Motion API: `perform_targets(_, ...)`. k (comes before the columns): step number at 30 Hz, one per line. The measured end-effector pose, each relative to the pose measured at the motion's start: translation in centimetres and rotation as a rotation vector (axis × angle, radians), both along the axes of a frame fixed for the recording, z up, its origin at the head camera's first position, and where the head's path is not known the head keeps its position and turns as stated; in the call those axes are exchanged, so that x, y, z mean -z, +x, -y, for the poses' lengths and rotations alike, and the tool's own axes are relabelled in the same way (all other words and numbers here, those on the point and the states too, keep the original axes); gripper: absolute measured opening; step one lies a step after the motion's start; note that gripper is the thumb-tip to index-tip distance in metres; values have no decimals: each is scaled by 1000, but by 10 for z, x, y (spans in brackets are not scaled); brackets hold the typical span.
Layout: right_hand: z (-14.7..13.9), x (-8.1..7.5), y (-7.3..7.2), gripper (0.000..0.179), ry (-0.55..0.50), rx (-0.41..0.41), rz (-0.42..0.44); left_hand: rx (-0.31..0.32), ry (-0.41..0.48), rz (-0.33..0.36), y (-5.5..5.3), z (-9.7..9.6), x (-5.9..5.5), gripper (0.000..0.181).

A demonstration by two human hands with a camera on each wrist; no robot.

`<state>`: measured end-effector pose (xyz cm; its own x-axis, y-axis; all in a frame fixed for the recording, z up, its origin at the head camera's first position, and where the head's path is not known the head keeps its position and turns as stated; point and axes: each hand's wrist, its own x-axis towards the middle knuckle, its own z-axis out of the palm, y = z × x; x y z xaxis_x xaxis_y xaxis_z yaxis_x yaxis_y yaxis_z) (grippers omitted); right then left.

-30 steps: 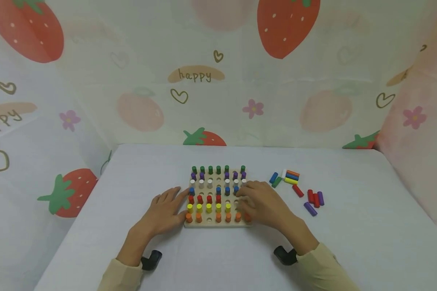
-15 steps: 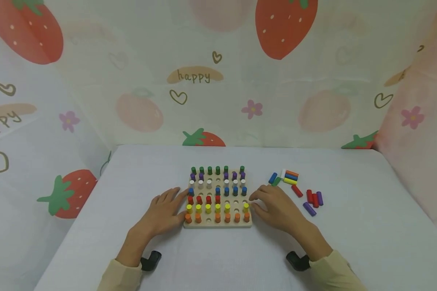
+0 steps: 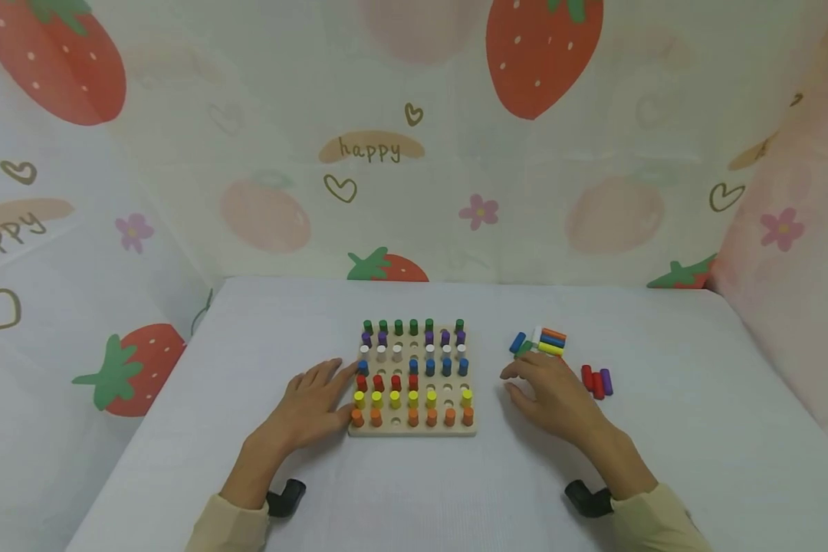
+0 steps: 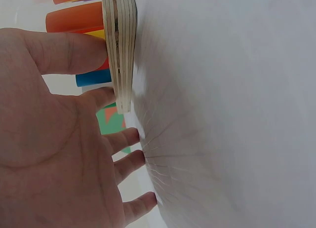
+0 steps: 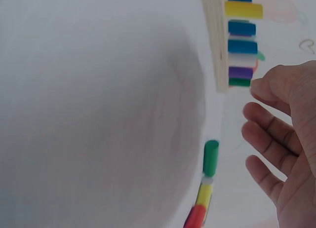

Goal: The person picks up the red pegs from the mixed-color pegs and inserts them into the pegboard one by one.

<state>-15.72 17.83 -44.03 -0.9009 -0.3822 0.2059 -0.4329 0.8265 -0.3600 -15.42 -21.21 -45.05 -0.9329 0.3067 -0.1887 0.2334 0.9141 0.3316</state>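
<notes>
A wooden pegboard (image 3: 414,432) lies on the table with rows of coloured pegs upright in it, green at the back and orange at the front. Some holes show bare among the rows. At the board's left edge rests my left hand (image 3: 309,406); its thumb (image 4: 69,53) touches the layered wood, and the other fingers spread toward the cloth. My right hand (image 3: 555,392) hovers right of the board with loosely bent fingers and nothing between them. Just beyond its fingertips lies a green peg (image 5: 211,159), partly covered by the hand in the head view.
Loose blue, white, orange and yellow (image 3: 550,348) pegs lie back right of the board. Farther right are two red pegs and a purple peg (image 3: 606,381). A white cloth covers the table (image 3: 414,498), and a strawberry-patterned curtain (image 3: 283,153) stands behind it.
My right hand has left the board and moved right toward the loose pegs. A yellow peg shows in the yellow row's right end, where the hand was. My left hand stays put.
</notes>
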Motion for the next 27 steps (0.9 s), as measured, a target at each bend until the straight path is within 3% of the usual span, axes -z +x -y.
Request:
perform_targets(6, -16, 5, 0, 20, 10, 42, 1, 0, -1, -1, 3, 0, -2, 70)
perform_targets(16, -46, 5, -11, 18, -7, 76, -152, 4, 19, -3, 3, 0, 1, 70)
perform_targets(27, -61, 9, -20, 19, 72, 144, -74, -3, 7, -3, 1, 2, 3, 70)
